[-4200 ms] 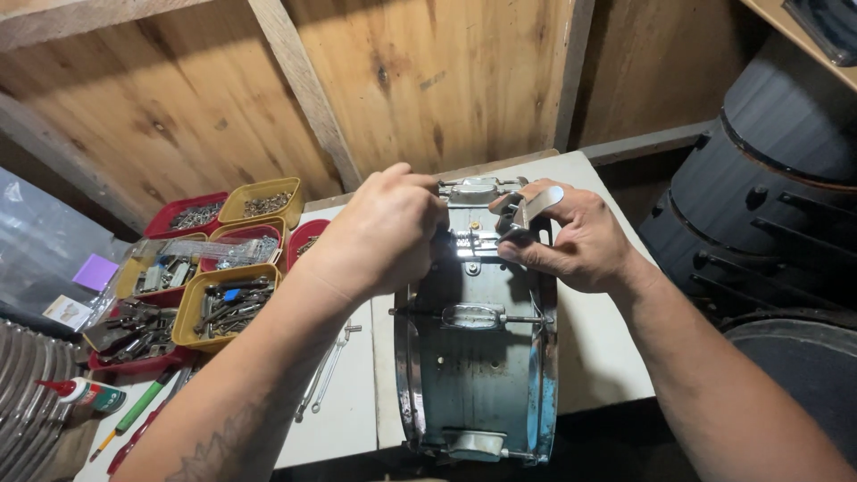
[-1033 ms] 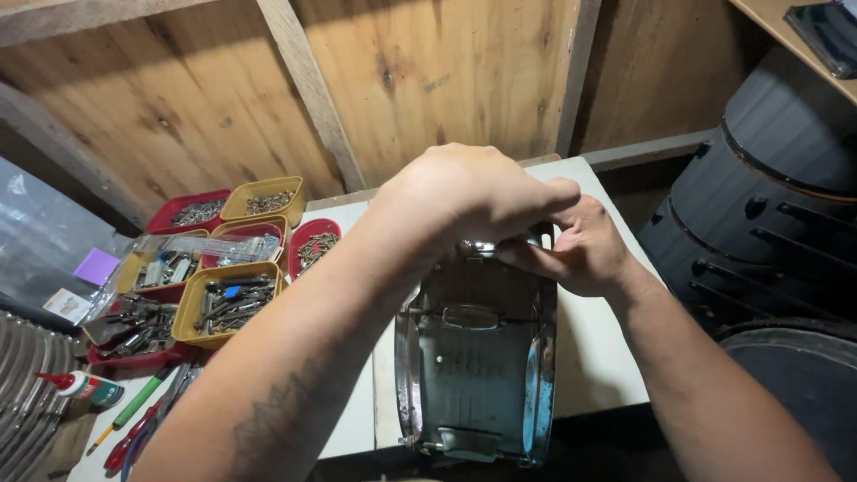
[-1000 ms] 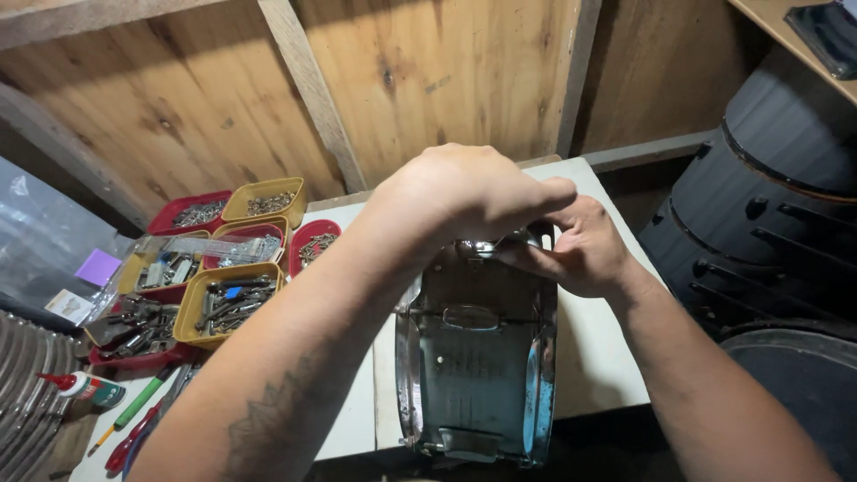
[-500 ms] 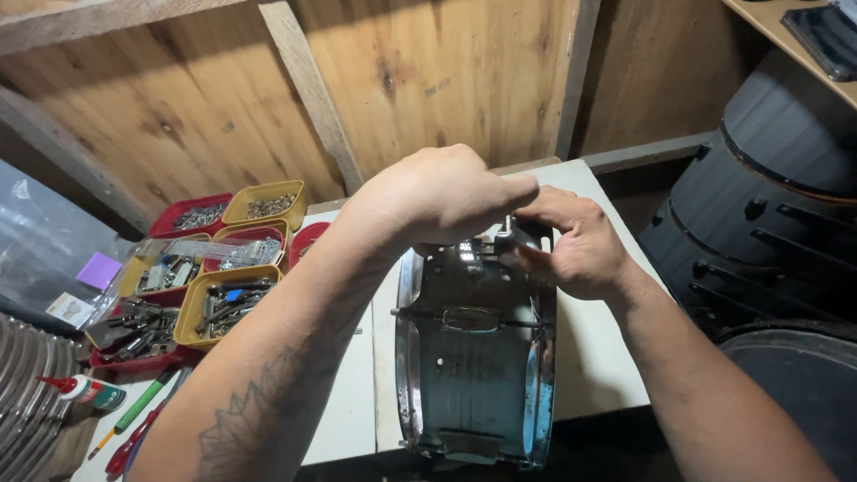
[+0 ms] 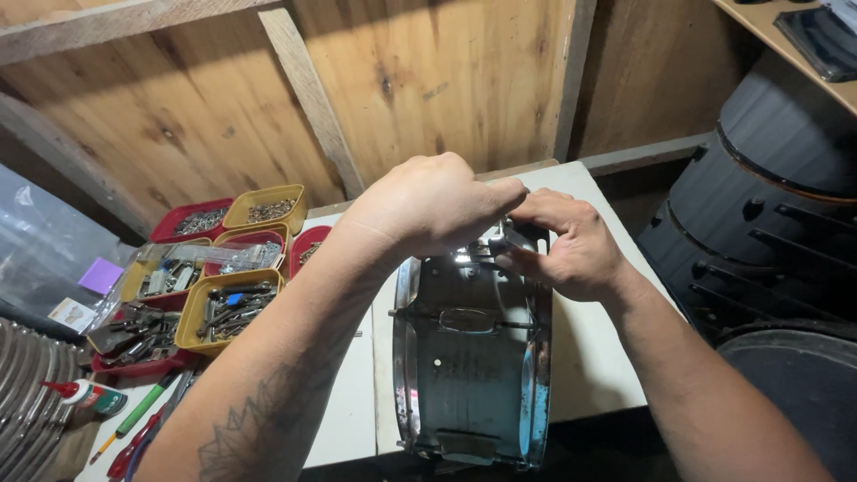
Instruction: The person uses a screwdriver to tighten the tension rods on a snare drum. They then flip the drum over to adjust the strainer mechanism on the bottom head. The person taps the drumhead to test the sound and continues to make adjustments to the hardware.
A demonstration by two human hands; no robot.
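While both hands meet at the far end of a snare drum shell [image 5: 471,357], the left hand [image 5: 437,205] is curled into a loose fist over the shell's upper rim, its fingertips pressed against a small metal fitting [image 5: 504,243] there. The right hand [image 5: 571,245] comes in from the other side, fingers bent and pinching the same fitting (how firmly cannot be told, since the left hand hides much of it). The shell, grey-blue with shiny chrome hoops, lies on its side on a white table [image 5: 589,375], its near end reaching the table's front edge. Left of it sit yellow trays [image 5: 228,308] and red trays [image 5: 192,219] filled with screws and small metal parts. A green marker [image 5: 147,403] and a small glue bottle [image 5: 85,394] lie near the table's left corner. Dark drum shells [image 5: 768,223] stand to the right, against a plywood wall [image 5: 428,80].
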